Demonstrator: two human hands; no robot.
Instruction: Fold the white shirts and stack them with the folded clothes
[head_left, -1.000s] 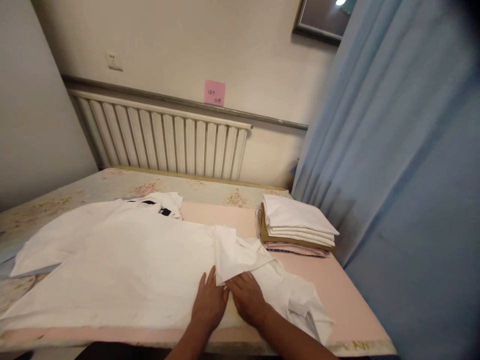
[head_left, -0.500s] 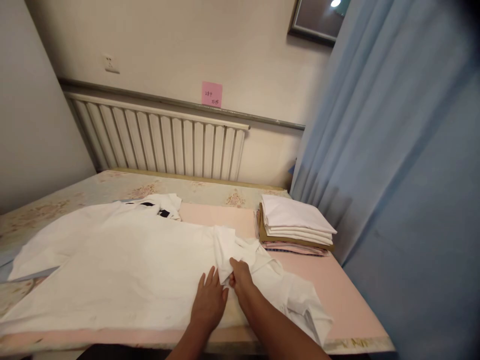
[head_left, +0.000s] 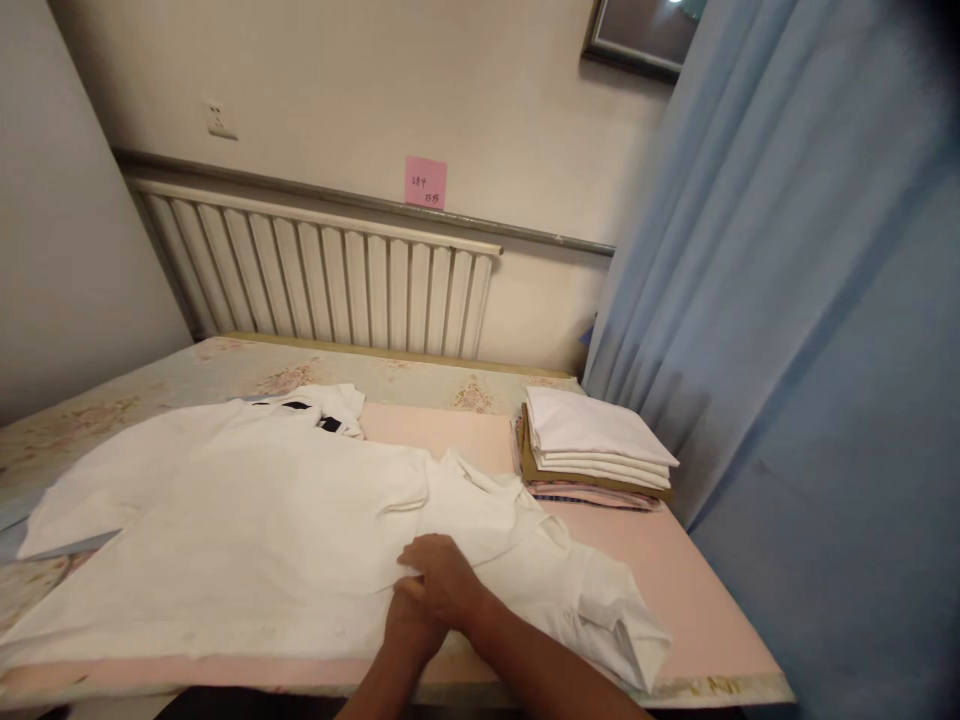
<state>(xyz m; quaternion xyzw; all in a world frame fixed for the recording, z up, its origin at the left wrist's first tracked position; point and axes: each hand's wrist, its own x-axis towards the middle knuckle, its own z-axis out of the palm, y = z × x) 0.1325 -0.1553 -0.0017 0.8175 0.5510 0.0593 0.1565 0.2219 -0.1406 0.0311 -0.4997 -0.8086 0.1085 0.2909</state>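
Observation:
A white shirt [head_left: 247, 520] lies spread across the front of the bed-like surface, with more crumpled white cloth [head_left: 525, 540] at its right end. My right hand [head_left: 442, 580] is closed at the edge of a white fold and crosses over my left hand. Beneath it, my left hand [head_left: 412, 625] has its fingers hidden by the cloth and my right hand, so their pose does not show. The folded flap lies leftward over the shirt near both hands.
A stack of folded clothes [head_left: 596, 445] stands at the right on a pink cloth [head_left: 697, 610]. Behind is a floral sheet [head_left: 420, 375], then a radiator [head_left: 322, 275] along the wall. A blue curtain [head_left: 787, 350] hangs at the right.
My right hand has moved left, turning the white flap over onto the shirt and across my left hand. My left hand's fingers, spread on the shirt before, are now covered.

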